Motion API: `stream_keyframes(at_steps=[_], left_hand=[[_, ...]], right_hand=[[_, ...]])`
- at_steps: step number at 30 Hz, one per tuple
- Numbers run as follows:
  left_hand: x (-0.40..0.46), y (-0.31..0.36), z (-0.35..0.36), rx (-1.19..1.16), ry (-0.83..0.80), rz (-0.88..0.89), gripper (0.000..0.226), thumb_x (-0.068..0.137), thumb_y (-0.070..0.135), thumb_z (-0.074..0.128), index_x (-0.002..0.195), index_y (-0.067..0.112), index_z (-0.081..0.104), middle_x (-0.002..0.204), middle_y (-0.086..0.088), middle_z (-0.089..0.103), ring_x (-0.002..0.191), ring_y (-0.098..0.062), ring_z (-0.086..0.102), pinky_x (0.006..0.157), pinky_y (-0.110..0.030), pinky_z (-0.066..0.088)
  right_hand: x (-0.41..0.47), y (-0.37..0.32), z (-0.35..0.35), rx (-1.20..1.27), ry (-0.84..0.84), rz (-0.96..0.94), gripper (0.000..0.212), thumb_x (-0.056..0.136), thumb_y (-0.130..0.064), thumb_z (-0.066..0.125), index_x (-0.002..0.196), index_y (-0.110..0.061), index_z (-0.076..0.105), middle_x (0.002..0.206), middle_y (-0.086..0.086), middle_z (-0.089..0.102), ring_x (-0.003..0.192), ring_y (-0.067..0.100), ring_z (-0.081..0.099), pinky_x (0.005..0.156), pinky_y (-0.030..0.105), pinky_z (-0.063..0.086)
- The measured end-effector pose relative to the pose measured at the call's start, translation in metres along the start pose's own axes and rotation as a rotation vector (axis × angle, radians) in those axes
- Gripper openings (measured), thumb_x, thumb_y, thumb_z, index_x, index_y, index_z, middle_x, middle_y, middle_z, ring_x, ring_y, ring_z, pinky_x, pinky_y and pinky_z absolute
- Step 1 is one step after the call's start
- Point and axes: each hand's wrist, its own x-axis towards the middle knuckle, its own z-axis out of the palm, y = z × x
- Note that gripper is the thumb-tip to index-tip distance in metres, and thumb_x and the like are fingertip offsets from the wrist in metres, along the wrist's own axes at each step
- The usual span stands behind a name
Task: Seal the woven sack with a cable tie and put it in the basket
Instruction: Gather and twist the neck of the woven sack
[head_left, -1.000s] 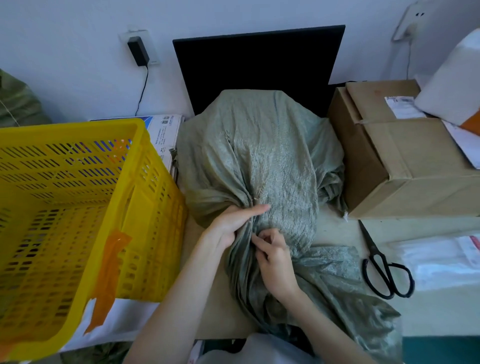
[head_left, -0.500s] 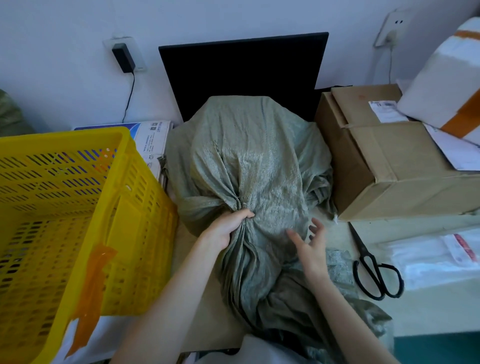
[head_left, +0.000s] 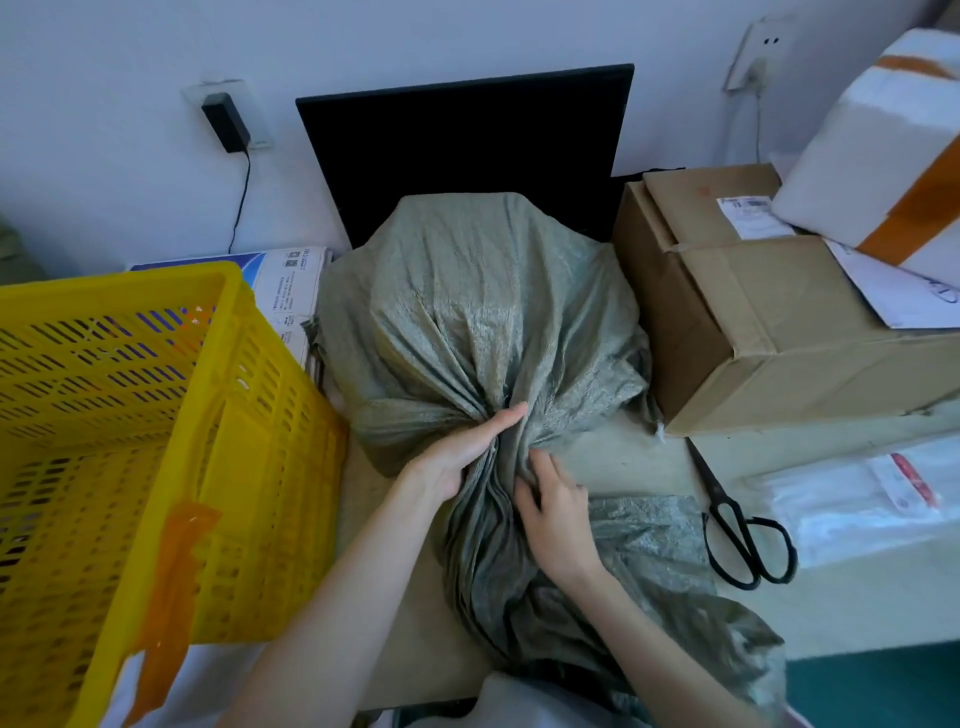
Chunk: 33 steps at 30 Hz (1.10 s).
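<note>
Now my left hand (head_left: 457, 457) squeezes the neck of the sack (head_left: 467, 322) in the middle of the frame; my right hand (head_left: 558, 512) pinches its folds. It looks soft and floppy, so I grip the bunched neck.

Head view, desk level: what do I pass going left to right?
Yellow perforated plastic basket → grey-green woven sack gathered at its neck by both hands → black-handled scissors → clear plastic bags.
</note>
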Motion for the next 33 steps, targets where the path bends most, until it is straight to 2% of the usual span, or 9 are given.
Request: stream_keyframes(at_steps=[5,8,10,15,18,20,25,30,33], left_hand=[[0.005,0.011,0.000,0.330,-0.010,-0.032,0.097,0.061,0.079,0.061,0.140,0.027,0.044,0.150,-0.003,0.037,0.136,-0.023,0.036,0.114,-0.041,0.024],[0.004,0.016,0.003,0.489,-0.086,-0.020,0.083,0.077,0.077,0.046,0.147,0.038,0.026,0.160,0.004,0.009,0.146,-0.022,0.009,0.116,-0.047,0.007],[0.011,0.015,0.000,0.494,-0.091,-0.033,0.080,0.080,0.075,0.045,0.148,0.040,0.022,0.161,0.004,0.004,0.147,-0.022,0.005,0.115,-0.048,0.005],[0.019,0.011,-0.003,0.354,-0.042,-0.050,0.077,0.056,0.065,0.076,0.125,0.035,0.056,0.144,-0.005,0.044,0.130,-0.021,0.040,0.109,-0.038,0.032],[0.018,0.012,-0.002,0.266,-0.089,-0.048,0.015,0.082,0.034,0.068,0.081,0.019,0.063,0.083,-0.002,0.065,0.078,-0.014,0.060,0.065,-0.023,0.048],[0.021,0.010,-0.001,0.161,-0.144,-0.047,0.021,0.087,0.020,0.059,0.067,0.014,0.064,0.072,-0.001,0.068,0.059,-0.013,0.061,0.056,-0.021,0.049],[0.025,-0.001,0.000,-0.135,-0.157,-0.021,0.028,0.092,0.014,0.050,0.085,0.005,0.076,0.086,-0.006,0.072,0.078,-0.014,0.067,0.075,-0.028,0.050],[0.020,-0.001,0.008,-0.102,-0.047,0.016,0.027,0.092,0.023,0.054,0.069,0.012,0.062,0.066,-0.009,0.065,0.053,-0.018,0.063,0.055,-0.024,0.052],[0.023,-0.004,0.009,-0.067,0.027,0.040,0.030,0.083,0.033,0.067,0.063,0.012,0.063,0.065,-0.011,0.065,0.060,-0.023,0.061,0.068,-0.029,0.050]], right_hand=[[-0.007,-0.007,0.009,-0.249,0.011,-0.114,0.029,0.087,-0.027,0.029,0.100,-0.015,0.052,0.100,0.004,0.056,0.091,0.029,0.055,0.071,0.041,0.040],[-0.012,-0.006,0.011,-0.298,0.045,-0.162,0.019,0.086,-0.022,0.034,0.095,-0.015,0.050,0.096,0.004,0.057,0.083,0.027,0.056,0.066,0.038,0.040],[-0.014,-0.005,0.011,-0.301,0.073,-0.177,0.016,0.086,-0.021,0.036,0.095,-0.016,0.048,0.094,0.003,0.057,0.081,0.026,0.056,0.065,0.036,0.039],[-0.014,-0.006,0.011,-0.315,0.131,-0.211,0.016,0.086,-0.021,0.040,0.090,-0.016,0.054,0.089,0.001,0.058,0.083,0.021,0.050,0.065,0.034,0.039],[-0.016,-0.005,0.011,-0.310,0.125,-0.221,0.021,0.086,-0.021,0.041,0.093,-0.014,0.059,0.090,0.002,0.061,0.083,0.022,0.055,0.065,0.034,0.041],[-0.018,-0.006,0.010,-0.293,0.118,-0.206,0.024,0.085,-0.021,0.041,0.095,-0.013,0.061,0.091,0.002,0.063,0.081,0.024,0.058,0.064,0.035,0.043],[-0.022,0.002,0.007,-0.139,0.100,-0.140,0.029,0.087,-0.022,0.043,0.106,-0.011,0.062,0.100,0.003,0.064,0.086,0.024,0.059,0.068,0.036,0.043],[-0.018,0.015,-0.008,0.136,0.097,-0.053,0.019,0.085,-0.013,0.058,0.101,-0.010,0.067,0.090,-0.002,0.061,0.082,0.017,0.059,0.073,0.029,0.045],[-0.015,0.015,-0.016,0.219,0.091,-0.014,0.016,0.084,-0.009,0.064,0.098,-0.012,0.069,0.088,-0.004,0.062,0.081,0.010,0.060,0.074,0.019,0.045]])
